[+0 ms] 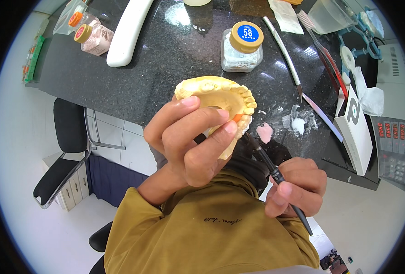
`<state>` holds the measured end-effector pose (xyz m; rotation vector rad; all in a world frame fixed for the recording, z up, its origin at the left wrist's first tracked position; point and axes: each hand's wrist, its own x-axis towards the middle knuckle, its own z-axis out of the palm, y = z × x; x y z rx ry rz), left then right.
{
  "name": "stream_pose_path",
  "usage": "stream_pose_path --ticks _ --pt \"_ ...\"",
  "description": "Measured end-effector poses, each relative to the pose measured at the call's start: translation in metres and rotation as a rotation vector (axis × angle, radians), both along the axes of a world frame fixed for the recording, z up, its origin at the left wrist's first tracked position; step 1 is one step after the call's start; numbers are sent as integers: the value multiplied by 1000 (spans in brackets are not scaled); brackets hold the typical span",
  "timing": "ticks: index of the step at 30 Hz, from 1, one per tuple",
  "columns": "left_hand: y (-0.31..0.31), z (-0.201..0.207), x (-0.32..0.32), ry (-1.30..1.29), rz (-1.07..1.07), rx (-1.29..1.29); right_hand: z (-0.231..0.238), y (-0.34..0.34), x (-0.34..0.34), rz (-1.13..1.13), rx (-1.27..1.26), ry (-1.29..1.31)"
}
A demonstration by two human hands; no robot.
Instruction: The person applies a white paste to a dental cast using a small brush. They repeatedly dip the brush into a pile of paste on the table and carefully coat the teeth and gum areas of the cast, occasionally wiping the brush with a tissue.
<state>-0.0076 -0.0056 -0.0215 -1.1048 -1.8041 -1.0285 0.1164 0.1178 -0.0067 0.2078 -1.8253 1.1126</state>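
Note:
My left hand [189, 144] is closed around a yellow plaster dental cast [207, 84], held up in front of my chest with its tooth row facing me. A small orange patch [238, 118] shows on the cast near my fingertips, beside paler teeth [243, 124]. In my right hand [301, 187], pinched between thumb and fingers, is a slim black brush [269, 162]. Its tip points up to the pale teeth and looks close to or touching them; I cannot tell which. Just right of the cast, a pink blob [264, 132] and white powder [298, 125] lie on the dark counter.
A powder jar [241, 57] with a gold lid stands beyond the cast. To its right lie a carving knife [285, 55], a toothbrush [323, 50] and a white box [354, 130]. Powder bottles [95, 41] and a long white object [127, 34] are at the far left. A black chair [70, 125] stands left.

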Motion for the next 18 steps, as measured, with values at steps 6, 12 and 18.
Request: stream_pose_path --ticks 6,12,18 --pt "-2 -1 0 -25 -14 -13 0 4 1 65 11 -8" --pt "-7 6 0 -326 -320 -27 -2 0 1 -33 -31 81" --pt "-7 1 -1 -373 -353 3 0 -1 -1 -11 -28 4"
